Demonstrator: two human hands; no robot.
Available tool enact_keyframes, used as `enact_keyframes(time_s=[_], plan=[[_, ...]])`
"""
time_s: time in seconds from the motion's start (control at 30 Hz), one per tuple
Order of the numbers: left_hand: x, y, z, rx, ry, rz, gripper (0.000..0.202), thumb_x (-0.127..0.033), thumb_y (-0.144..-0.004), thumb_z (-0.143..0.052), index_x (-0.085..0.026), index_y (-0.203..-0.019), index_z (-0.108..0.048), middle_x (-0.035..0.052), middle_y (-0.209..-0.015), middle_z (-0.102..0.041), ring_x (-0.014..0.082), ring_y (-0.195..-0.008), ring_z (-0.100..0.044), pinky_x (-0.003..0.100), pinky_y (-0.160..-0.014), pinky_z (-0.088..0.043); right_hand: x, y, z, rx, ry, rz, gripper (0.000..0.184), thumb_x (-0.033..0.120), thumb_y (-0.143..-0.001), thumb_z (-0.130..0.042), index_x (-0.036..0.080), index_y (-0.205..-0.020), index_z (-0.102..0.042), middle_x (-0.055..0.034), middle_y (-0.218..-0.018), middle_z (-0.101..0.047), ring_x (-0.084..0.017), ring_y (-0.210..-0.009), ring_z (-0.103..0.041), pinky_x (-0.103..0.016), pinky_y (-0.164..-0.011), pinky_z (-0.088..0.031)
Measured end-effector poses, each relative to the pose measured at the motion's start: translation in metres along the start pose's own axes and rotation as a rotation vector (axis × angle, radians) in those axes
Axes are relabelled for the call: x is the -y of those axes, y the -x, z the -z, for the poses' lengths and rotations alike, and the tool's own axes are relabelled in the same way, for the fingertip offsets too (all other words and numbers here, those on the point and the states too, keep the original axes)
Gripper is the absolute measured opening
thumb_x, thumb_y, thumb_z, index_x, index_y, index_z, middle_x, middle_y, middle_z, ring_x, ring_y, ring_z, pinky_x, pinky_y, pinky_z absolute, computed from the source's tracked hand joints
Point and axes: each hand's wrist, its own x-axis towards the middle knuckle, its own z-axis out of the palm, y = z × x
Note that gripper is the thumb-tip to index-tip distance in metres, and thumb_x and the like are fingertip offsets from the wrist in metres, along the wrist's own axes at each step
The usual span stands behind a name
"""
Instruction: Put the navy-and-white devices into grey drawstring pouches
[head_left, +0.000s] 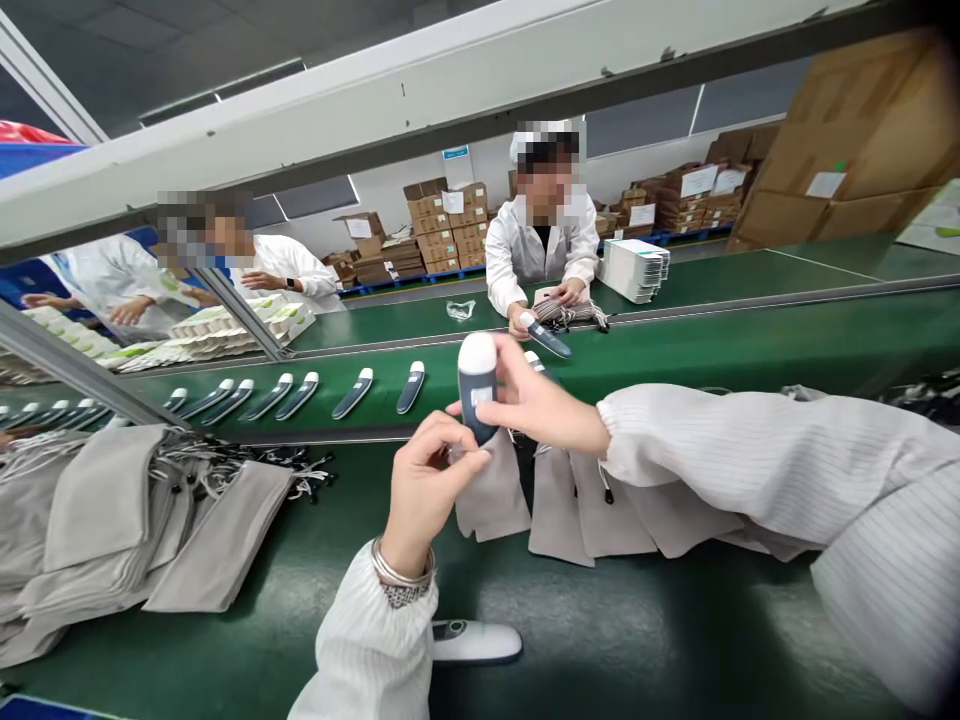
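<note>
A handheld device [477, 390] with a white cap and dark grey body stands upright between my hands. My left hand [429, 490] curls around its lower part, and the fingers of my right hand [540, 398] press against its upper side. Beneath my hands lie several grey drawstring pouches [559, 510] in an overlapping row on the green bench. A white-and-grey device [476, 642] lies on the bench near my left sleeve, below my left hand.
A pile of grey pouches [150, 530] lies on the left. A row of devices [300, 396] lies along the green conveyor belt [675, 350]. Across it, a co-worker's hands [547, 305] hold a device and pouch cords. Cardboard cartons [442, 225] are stacked behind.
</note>
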Motion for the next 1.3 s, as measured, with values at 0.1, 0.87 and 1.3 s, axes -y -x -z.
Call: enact_keyframes(time_s=[0.1, 0.87, 1.3], plan=[[0.003, -0.002, -0.005, -0.19, 0.059, -0.02, 0.014, -0.017, -0.077, -0.076, -0.021, -0.072, -0.064, 0.0002, -0.086, -0.053, 0.0142, -0.086, -0.052, 0.026, -0.073, -0.04, -0.002, 0.011, 0.0, 0.156, 0.24, -0.141, 0.035, 0.034, -0.098, -0.046, 0.022, -0.131, -0.047, -0.0075, -0.121, -0.057, -0.022, -0.118, -0.054, -0.041, -0.102, -0.045], [0.131, -0.024, -0.007, 0.366, -0.806, 0.241, 0.035, -0.023, -0.087, -0.055, -0.015, -0.12, -0.062, 0.0119, -0.116, -0.06, 0.0235, -0.095, -0.061, 0.036, -0.086, -0.048, 0.06, 0.08, 0.138, -0.324, 0.38, -0.718, 0.032, 0.045, -0.095, -0.055, 0.019, -0.105, -0.07, -0.0121, -0.099, -0.074, -0.021, -0.081, -0.067, -0.028, -0.059, -0.052], [0.14, -0.027, -0.003, 0.438, -0.783, 0.207, 0.015, -0.006, -0.075, -0.053, -0.02, -0.076, -0.058, 0.0009, -0.08, -0.054, 0.015, -0.072, -0.054, 0.026, -0.068, -0.039, -0.075, -0.004, 0.204, 0.003, 1.396, -0.986, 0.042, 0.032, -0.085, -0.063, 0.011, -0.121, -0.063, -0.0214, -0.122, -0.066, -0.035, -0.112, -0.062, -0.038, -0.085, -0.048]])
